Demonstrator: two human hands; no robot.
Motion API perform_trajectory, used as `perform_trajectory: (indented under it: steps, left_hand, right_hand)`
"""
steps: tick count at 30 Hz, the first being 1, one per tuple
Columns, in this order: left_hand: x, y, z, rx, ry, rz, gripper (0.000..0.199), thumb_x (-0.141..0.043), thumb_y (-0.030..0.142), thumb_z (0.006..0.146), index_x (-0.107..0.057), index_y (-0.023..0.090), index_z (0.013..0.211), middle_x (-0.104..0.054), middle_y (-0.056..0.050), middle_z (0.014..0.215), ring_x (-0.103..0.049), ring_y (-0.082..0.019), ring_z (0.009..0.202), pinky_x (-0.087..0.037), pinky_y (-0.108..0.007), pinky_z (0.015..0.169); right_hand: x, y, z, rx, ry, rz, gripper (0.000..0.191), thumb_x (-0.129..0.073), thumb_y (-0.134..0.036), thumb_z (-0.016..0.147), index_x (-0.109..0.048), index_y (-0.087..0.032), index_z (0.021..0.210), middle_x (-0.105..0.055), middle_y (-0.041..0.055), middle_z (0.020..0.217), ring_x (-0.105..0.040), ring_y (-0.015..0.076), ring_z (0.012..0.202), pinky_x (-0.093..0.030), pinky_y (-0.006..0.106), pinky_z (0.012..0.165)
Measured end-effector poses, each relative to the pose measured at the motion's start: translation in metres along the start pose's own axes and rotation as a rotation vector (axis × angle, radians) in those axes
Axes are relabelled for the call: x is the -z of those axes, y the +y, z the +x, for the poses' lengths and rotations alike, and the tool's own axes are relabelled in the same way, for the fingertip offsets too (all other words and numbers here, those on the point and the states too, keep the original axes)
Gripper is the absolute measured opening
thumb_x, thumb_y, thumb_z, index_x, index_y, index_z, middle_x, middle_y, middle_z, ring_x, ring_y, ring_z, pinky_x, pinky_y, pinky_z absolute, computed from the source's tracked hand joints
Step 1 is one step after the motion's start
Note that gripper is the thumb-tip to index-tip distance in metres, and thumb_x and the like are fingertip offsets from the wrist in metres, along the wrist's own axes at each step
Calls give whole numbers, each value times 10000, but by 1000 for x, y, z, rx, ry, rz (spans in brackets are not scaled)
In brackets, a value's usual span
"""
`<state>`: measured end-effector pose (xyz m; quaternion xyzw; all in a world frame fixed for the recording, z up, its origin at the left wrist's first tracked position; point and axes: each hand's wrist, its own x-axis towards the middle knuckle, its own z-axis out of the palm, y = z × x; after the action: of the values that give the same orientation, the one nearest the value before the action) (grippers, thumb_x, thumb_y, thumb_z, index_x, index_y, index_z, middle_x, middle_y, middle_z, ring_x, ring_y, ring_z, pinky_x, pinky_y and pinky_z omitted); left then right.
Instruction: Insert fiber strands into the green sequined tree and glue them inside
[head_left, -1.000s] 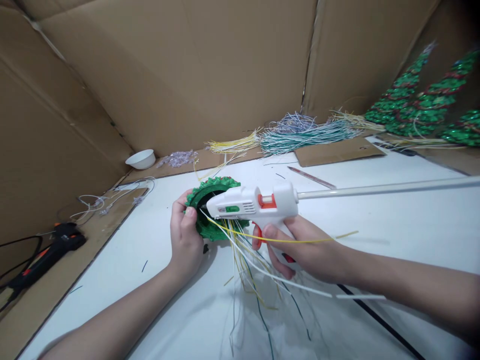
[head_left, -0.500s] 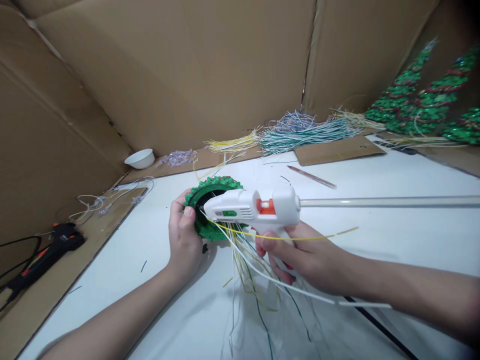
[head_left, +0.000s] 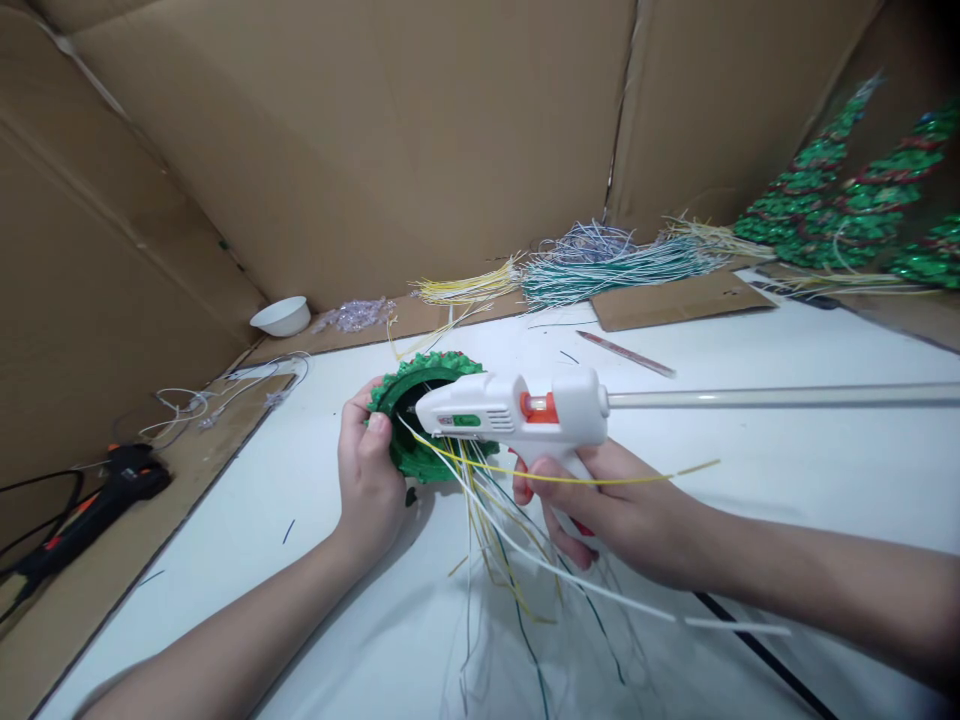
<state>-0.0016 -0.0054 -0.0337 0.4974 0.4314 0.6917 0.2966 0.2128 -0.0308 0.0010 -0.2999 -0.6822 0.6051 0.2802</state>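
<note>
My left hand (head_left: 369, 470) grips the left rim of a hollow green tree-like piece (head_left: 420, 462), its dark opening turned toward me. Yellow, white and green wires (head_left: 480, 530) trail out of that opening over the table. In my right hand (head_left: 600, 500) is a white hot glue gun (head_left: 517, 410), fingers wrapped round its handle and trigger. The gun's nozzle points left into the opening; its very tip is hard to make out. A long clear glue stick (head_left: 780, 397) runs out of the gun's back to the right.
On the left cardboard lies a black glue gun (head_left: 94, 515). At the back are a white bowl (head_left: 282, 317), clear beads (head_left: 354, 316), yellow wires (head_left: 465, 287), green-white wires (head_left: 622, 275) and a cardboard piece (head_left: 679, 300). A pencil-like stick (head_left: 626, 353) lies before them. Decorated green trees (head_left: 810, 200) stand right.
My right hand and the glue gun have shifted slightly to the right, the nozzle drawing back a little in the opening. My left hand keeps its hold on the green piece.
</note>
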Motion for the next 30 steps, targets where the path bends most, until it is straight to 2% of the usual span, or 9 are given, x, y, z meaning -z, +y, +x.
perform_trajectory:
  steps: [6, 12, 15, 18, 21, 23, 25, 28, 30]
  left_hand:
    - [-1, 2, -1, 21, -3, -14, 318, -523, 454, 818, -572, 223, 1031, -613, -34, 1012, -578, -196, 933, -469, -287, 767]
    - [-1, 1, 0, 27, 12, -4, 356, -533, 479, 798, -564, 217, 1038, -611, -36, 989, -582, -200, 915, -470, -279, 719]
    - [-1, 2, 2, -2, 47, 13, 333, -523, 482, 802, -578, 210, 985, -609, -27, 934, -576, -184, 861, -458, -270, 703]
    - [0, 4, 4, -30, 77, 55, 287, -518, 466, 814, -585, 200, 897, -597, -6, 823, -551, -154, 740, -438, -252, 649]
    - [0, 5, 5, -26, 93, 65, 263, -498, 448, 831, -584, 204, 874, -587, 0, 793, -534, -155, 723, -421, -255, 640]
    - [0, 6, 5, -35, 107, 55, 249, -488, 440, 837, -579, 209, 856, -578, 5, 793, -524, -153, 732, -415, -256, 654]
    - [-1, 7, 5, -51, 110, 91, 258, -482, 445, 841, -574, 204, 834, -572, 9, 781, -521, -148, 724, -413, -256, 656]
    - [0, 8, 4, -58, 93, 173, 298, -473, 471, 842, -575, 193, 869, -588, 0, 796, -547, -162, 743, -431, -273, 662]
    - [0, 6, 3, -56, 84, 154, 309, -482, 477, 836, -576, 192, 912, -600, -8, 823, -561, -170, 760, -441, -279, 664]
  right_hand:
    - [0, 0, 0, -2, -15, -6, 452, -336, -602, 874, -490, -179, 840, -436, -64, 450, -409, 67, 410, -376, 202, 466]
    - [1, 0, -1, -74, -3, -8, 466, -367, -625, 850, -498, -178, 870, -444, -61, 443, -428, 78, 421, -377, 209, 473]
    - [6, -7, -7, -130, 55, 13, 490, -383, -631, 839, -529, -171, 923, -475, -46, 431, -431, 89, 429, -369, 219, 482]
    - [15, -9, -19, -114, 156, 48, 517, -401, -640, 824, -574, -175, 968, -532, -13, 429, -430, 102, 429, -338, 227, 459]
    - [27, -3, -33, -14, 353, 77, 597, -376, -690, 798, -598, -193, 1044, -598, 31, 470, -469, 131, 412, -310, 251, 415]
    - [41, 3, -38, 54, 555, 44, 614, -346, -699, 801, -610, -213, 1067, -611, 45, 496, -496, 145, 416, -319, 266, 416]
    - [59, 9, -38, 77, 831, -4, 611, -313, -695, 815, -639, -219, 1014, -621, 63, 534, -547, 160, 484, -367, 282, 471]
    - [95, 16, -31, -71, 1107, -85, 596, -344, -670, 818, -659, -165, 851, -655, 123, 697, -602, 176, 649, -398, 302, 568]
    - [118, 20, -26, -275, 1246, -116, 561, -399, -643, 804, -616, -133, 712, -641, 145, 734, -554, 140, 584, -367, 312, 554]
